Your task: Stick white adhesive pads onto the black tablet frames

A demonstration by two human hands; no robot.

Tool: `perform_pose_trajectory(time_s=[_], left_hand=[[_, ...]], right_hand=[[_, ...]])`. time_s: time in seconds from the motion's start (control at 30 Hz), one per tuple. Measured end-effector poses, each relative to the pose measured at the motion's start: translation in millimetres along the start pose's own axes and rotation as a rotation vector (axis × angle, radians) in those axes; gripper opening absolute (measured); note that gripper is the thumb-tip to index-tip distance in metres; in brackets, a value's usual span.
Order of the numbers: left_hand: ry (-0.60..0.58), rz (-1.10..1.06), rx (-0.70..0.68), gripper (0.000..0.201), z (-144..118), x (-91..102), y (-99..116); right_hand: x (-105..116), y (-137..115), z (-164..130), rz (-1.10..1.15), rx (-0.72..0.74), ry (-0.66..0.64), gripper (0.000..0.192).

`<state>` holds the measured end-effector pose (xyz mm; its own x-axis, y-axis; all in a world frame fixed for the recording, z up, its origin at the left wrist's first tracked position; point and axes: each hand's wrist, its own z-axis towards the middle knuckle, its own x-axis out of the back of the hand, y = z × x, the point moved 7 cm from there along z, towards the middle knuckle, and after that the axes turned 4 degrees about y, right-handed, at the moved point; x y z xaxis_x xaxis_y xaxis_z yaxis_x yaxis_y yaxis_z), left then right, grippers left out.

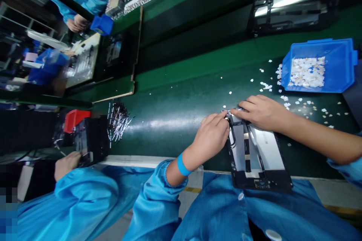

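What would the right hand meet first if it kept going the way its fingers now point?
Probably the left hand: the right hand points leftward along the top edge of the open tablet chassis, and their fingertips nearly meet there.

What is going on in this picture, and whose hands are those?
The picture comes from a camera worn on a person's head, looking down at their own two hands, so no machine is at work here. The person wears a blue coat and sits at a long green table. Their left hand and right hand both touch the top edge of a flat black device that lies open, with its insides showing. The fingertips pinch at one small spot there; what they hold is too tiny to see. To the right stands a blue tray full of little white paper bits, and more lie scattered around it. At the left, a co-worker's hand rests on another black device.
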<state>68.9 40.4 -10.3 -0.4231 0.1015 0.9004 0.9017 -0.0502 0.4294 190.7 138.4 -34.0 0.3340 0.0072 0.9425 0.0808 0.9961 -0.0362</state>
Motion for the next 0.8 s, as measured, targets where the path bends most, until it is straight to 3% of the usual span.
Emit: perform_pose_trajectory(time_s=[0.2,0.53,0.63,0.8], left_hand=[[0.013,0.082,-0.021,0.019,-4,-9.9,6],[-0.005,0.118,-0.057,0.02,1,-2.3,7],[0.008,0.018,-0.014,0.017,3,3.2,1],[0.082,-0.385,0.052,0.013,21,10.8,-24]], right_hand=[[0,0,-3,-0.008,0.009,0.038,0.04],[1,-2,1,-0.041,0.012,-0.001,0.039],[1,-2,1,-0.039,0.023,-0.003,0.038],[-2,0,0,-0.04,0.045,-0.004,0.036]])
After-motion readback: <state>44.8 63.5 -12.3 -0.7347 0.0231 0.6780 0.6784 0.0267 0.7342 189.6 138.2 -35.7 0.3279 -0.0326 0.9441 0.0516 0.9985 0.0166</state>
